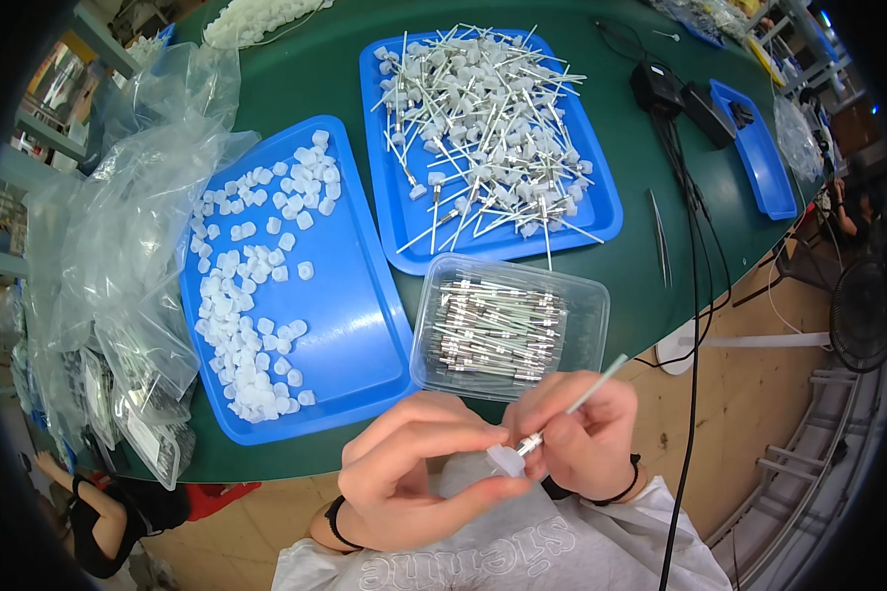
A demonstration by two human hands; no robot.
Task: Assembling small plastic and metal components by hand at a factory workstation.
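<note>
Evidently, a cap (506, 461) is pinched by the left hand (409, 475) and a rod (598, 382) by the right hand (589, 438), their ends close together between the hands; the tub (586, 330) is placed just beyond. Both pieces are probably best aligned (a tilted cap might jam), then pressed gently.

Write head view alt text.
A person's left hand pinches a translucent cap at the metal end of a rod held by the right hand. On a green table: a clear bin of rods, a left blue tray of loose caps, and a middle blue tray of capped rods.
</note>
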